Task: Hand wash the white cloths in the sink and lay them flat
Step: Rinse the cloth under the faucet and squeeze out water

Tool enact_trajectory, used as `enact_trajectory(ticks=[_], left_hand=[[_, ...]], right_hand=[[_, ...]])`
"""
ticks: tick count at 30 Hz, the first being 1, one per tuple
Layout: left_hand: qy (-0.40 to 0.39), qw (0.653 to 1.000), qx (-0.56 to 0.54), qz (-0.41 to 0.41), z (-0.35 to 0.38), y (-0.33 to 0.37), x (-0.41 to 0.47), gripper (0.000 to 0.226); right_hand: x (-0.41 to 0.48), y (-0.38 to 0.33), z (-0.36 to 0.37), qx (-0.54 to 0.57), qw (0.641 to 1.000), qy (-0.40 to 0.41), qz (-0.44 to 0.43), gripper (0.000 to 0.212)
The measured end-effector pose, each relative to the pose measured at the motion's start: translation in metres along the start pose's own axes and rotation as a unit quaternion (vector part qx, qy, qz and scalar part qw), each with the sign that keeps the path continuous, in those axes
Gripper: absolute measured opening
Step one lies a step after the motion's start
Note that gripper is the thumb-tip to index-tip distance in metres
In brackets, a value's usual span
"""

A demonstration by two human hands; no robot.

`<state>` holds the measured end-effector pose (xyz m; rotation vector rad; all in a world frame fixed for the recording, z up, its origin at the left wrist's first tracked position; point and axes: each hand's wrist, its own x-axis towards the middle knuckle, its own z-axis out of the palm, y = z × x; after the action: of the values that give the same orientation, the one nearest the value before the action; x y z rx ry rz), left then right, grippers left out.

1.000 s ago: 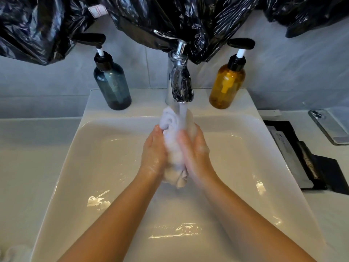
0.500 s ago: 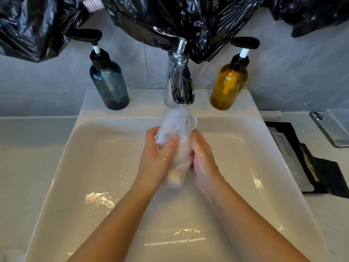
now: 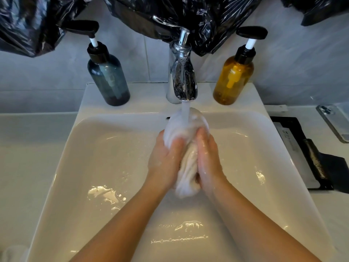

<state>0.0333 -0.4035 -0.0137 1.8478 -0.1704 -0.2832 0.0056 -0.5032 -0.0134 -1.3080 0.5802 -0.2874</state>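
Currently, step: rinse and rub, judged from the running water and the two-handed hold.
Landmark: tap (image 3: 181, 72), at the back edge of the sink (image 3: 75, 167).
Cloth (image 3: 186, 148): bunched into a roll, held above the basin directly in front of the tap; its far end sits in the stream, so water soaks in at the top and drains down the roll.
Left hand (image 3: 166, 163): closed around the left side of the cloth, thumb across its front; it steadies the roll against the opposing palm.
Right hand (image 3: 208, 161): pressed flat against the right side of the cloth, fingers (image 3: 203, 137) toward the tap; this lets the palms work the fabric between them.
Blue bottle (image 3: 108, 80): left of the tap, on the ledge, within reach, clear of the stream.
Amber bottle (image 3: 233, 80): right of the tap, same ledge.
Suds (image 3: 103, 193): on the basin floor, in front and left of the tap.
Remaining, judged: wringing and laying flat not yet done.
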Motion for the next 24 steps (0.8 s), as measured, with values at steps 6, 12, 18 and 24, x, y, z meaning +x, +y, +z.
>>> enact_trajectory(ticks=[6, 12, 18, 24], left_hand=[[0.029, 0.995, -0.091, -0.002, -0.002, 0.0, 0.007, 0.061], [0.055, 0.995, -0.086, 0.001, -0.003, -0.001, 0.003, 0.043], [-0.001, 0.995, -0.07, 0.066, -0.005, 0.003, -0.009, 0.07], [-0.088, 0.991, -0.033, 0.094, -0.003, -0.004, -0.007, 0.086]], right_hand=[[-0.003, 0.004, 0.003, 0.01, 0.995, -0.096, -0.018, 0.035], [-0.004, 0.003, 0.01, 0.016, 0.995, -0.095, 0.016, 0.029], [-0.002, -0.005, 0.001, -0.017, 0.999, -0.039, -0.009, 0.027], [0.0, -0.011, -0.01, 0.029, 0.998, -0.033, 0.049, 0.033]])
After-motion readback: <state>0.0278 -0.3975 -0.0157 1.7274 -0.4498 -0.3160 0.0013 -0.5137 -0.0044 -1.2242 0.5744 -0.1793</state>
